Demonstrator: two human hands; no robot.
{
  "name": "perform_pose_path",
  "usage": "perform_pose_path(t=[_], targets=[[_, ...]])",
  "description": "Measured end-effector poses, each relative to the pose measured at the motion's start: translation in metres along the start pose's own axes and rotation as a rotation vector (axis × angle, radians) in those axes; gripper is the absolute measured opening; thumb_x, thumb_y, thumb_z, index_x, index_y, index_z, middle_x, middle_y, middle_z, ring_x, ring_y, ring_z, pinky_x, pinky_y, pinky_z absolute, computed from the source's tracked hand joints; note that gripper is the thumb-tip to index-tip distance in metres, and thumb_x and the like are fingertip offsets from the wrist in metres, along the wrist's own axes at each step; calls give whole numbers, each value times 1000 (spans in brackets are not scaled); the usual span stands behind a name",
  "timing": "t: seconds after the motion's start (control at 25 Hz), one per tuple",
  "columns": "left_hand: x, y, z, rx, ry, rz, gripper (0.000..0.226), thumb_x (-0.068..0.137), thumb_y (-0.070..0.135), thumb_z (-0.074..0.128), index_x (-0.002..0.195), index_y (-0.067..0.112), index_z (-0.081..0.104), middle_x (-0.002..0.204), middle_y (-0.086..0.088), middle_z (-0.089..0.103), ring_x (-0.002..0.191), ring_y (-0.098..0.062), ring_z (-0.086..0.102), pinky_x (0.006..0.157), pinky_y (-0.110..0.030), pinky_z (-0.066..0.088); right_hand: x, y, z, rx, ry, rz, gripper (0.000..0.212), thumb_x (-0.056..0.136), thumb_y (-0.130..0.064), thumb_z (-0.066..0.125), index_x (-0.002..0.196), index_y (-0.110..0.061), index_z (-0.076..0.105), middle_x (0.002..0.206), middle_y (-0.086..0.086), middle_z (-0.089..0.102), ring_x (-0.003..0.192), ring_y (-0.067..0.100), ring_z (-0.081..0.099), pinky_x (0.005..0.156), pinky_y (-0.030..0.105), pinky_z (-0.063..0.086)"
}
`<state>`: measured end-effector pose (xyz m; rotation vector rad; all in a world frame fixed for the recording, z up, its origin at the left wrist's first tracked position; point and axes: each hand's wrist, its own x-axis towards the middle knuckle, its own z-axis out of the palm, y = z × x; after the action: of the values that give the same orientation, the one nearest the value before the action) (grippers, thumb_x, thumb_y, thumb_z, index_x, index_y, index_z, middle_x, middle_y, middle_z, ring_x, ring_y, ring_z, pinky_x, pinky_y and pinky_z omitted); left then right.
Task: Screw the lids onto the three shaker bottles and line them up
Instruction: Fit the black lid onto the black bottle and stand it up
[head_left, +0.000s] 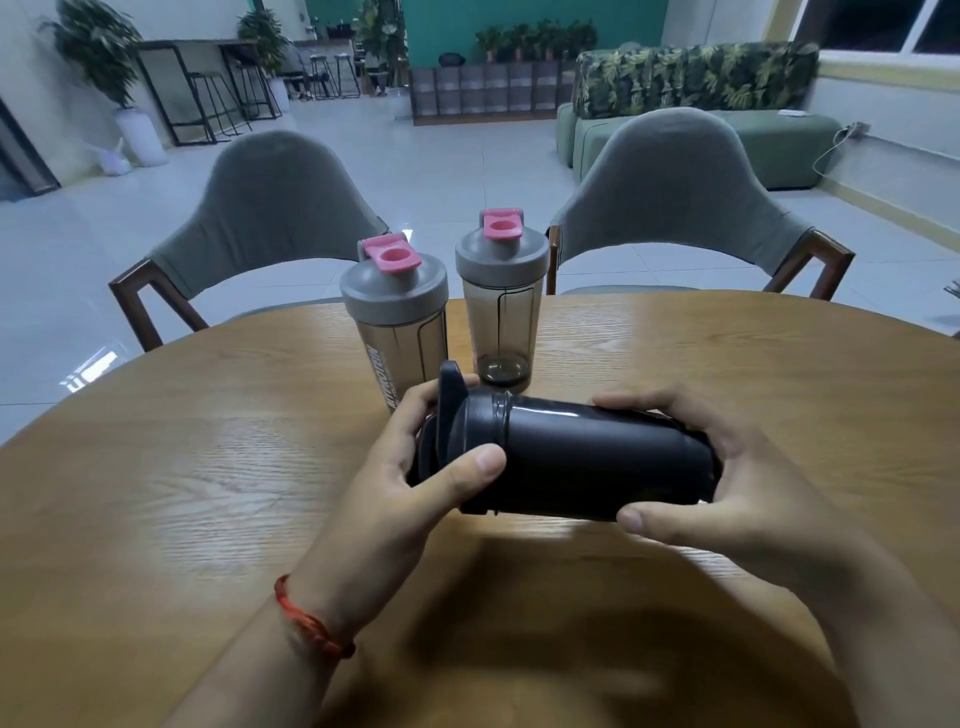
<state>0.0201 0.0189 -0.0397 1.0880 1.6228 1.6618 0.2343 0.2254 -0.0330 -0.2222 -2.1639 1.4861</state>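
I hold a black shaker bottle (582, 457) on its side above the wooden table (208, 467), its mouth pointing left. My left hand (410, 467) grips the black lid (457, 431) on that end, with its flip cap sticking up. My right hand (727, 483) wraps the bottle's base end. Behind them stand two smoky translucent bottles with grey lids and pink caps, upright and side by side: the left one (397, 322) with white lettering, the right one (501, 312) slightly farther back.
Two grey upholstered chairs (270, 208) (675, 197) stand at the far edge of the round table. Beyond them lie a tiled floor, a green sofa (769, 145), bar stools and potted plants. A red cord bracelet (306, 618) circles my left wrist.
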Motion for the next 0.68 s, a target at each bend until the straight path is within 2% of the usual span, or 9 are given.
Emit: perform_pose_path(t=[0.2,0.4,0.48,0.6,0.68], targets=[[-1,1,-1,-4,-13,-15,58,83,42,78,139,36,64,132,-4,75,125,-26,72,106,-55,59,0,1,1,19,-9,14,72,65,-9,94,125,-45,76,127,-11,77,113,18,78,87,22,62],[0,1,-2,-6,-41,-52,50,85,46,76,133,40,66,130,-2,77,121,-24,74,92,-42,60,-1,0,-1,-18,-50,10,76,68,-12,97,133,-44,73,134,-14,74,122,17,73,93,26,63],[1,1,-3,-9,-39,-58,48,86,47,75,133,40,67,131,-2,77,121,-24,74,93,-41,59,-1,1,-1,-20,-57,7,78,70,-10,103,134,-43,73,137,-13,72,125,15,72,95,24,61],[1,1,-4,-15,-54,-70,47,88,47,73,133,38,67,131,-3,77,122,-24,74,94,-41,57,-1,-1,0,-32,-52,-5,77,69,-9,98,132,-44,73,141,-15,70,129,12,69,98,19,58],[1,1,-5,-12,-60,-66,49,87,47,74,135,38,67,132,-4,76,122,-26,73,94,-43,56,-1,-3,1,-51,-53,-1,77,70,-11,103,132,-45,73,143,-16,69,130,11,69,98,19,58]])
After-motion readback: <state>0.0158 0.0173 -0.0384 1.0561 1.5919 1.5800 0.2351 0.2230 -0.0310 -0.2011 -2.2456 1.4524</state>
